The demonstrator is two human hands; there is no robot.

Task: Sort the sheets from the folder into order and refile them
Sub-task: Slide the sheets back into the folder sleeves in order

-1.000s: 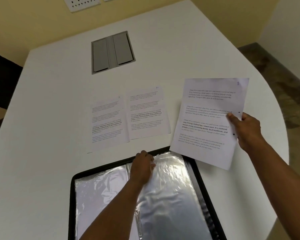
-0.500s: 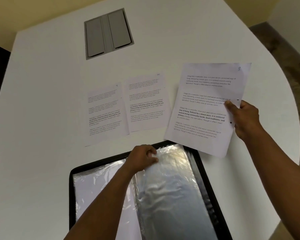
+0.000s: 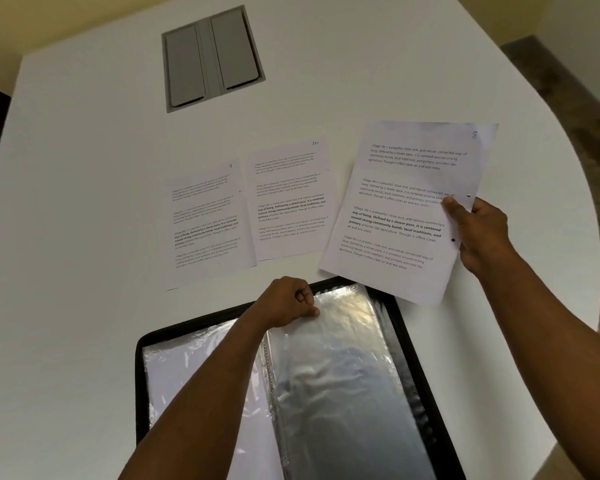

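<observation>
The right hand [image 3: 478, 233] pinches a printed sheet [image 3: 406, 209] by its punched edge, above the table [image 3: 84, 202]. The left hand [image 3: 286, 301] pinches a plastic sleeve [image 3: 343, 375] in the open folder [image 3: 416, 358]. Two sheets [image 3: 250, 209] lie flat beyond it

Left hand [image 3: 286, 301] fingers curled in a pinching grip, right hand [image 3: 482, 233] clasping, both forearms extended

held sheet [image 3: 402, 209] numbered "8", text "Village life is a peaceful, close-knit", middle sheet [image 3: 290, 202] "10"
</observation>
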